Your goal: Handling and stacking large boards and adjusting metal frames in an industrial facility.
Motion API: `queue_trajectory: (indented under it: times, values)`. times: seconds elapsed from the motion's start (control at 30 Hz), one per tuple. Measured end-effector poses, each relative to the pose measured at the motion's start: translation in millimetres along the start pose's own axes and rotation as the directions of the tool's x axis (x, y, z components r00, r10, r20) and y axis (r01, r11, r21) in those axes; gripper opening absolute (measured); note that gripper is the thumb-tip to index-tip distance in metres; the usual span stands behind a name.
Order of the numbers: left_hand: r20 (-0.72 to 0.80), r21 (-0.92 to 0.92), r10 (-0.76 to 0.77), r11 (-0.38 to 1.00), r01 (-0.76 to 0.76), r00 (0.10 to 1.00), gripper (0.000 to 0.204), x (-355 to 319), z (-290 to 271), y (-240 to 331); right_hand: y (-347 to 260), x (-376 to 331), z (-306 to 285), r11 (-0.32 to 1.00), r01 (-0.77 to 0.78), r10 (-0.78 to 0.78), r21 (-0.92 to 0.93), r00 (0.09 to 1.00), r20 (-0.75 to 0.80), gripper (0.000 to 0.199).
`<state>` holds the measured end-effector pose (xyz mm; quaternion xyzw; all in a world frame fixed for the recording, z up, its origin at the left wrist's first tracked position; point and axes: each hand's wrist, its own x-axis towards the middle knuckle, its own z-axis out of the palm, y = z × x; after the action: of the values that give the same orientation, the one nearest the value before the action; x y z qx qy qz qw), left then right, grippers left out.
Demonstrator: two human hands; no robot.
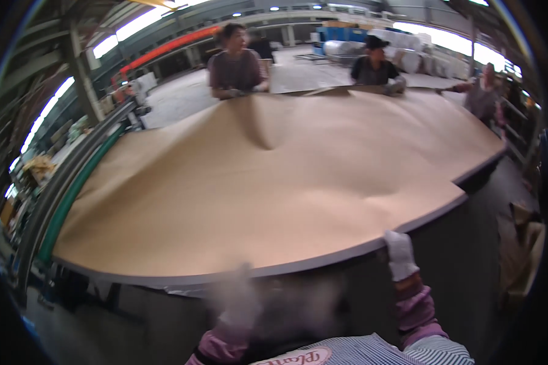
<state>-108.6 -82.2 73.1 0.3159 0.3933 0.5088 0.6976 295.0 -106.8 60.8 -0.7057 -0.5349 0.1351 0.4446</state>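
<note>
A very large sheet of brown paper [243,188] spreads before me, bulging and creased, with a grey band [310,263] along its near edge. My right hand [400,252], in a white glove, is closed on that edge at the near right. Smeared by motion, my gloved left hand [234,298] is at the near edge left of centre. Its fingers cannot be made out, nor whether it touches the sheet. Both forearms wear purple sleeves.
Across the sheet, one person [237,67] and a second in a dark cap [374,70] have their hands at its far edge. A third person [484,97] stands far right. A green roller [73,198] lines the left side. Crumpled brown paper [523,249] hangs at right.
</note>
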Motion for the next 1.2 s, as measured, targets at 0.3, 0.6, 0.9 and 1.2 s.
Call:
queue_trajectory:
  times: [0.3, 0.6, 0.9, 1.2]
  values:
    - [-0.443, 0.079, 0.235, 0.971, -0.223, 0.865, 0.023, 1, -99, 88, 17, 32, -78, 0.492, 0.034, 0.359, 0.87, 0.903, -0.238, 0.04]
    - [-0.32, 0.293, 0.27, 0.94, -0.176, 0.908, 0.029, -23, 8, 82, -181, -67, 154, 0.207, -0.809, -0.163, 0.55, 0.526, 0.835, 0.06]
    - [-0.662, 0.413, 0.574, 0.816, -0.405, 0.481, 0.039, -18, -227, 188, -178, -32, 96, 0.324, -0.664, 0.018, 0.673, 0.716, 0.698, 0.029]
    - [-0.579, 0.808, 0.752, 0.581, 0.099, 0.316, 0.042, 21, -359, 250, -178, -3, 18, 0.584, -0.433, -0.002, 0.686, 0.845, 0.535, 0.03]
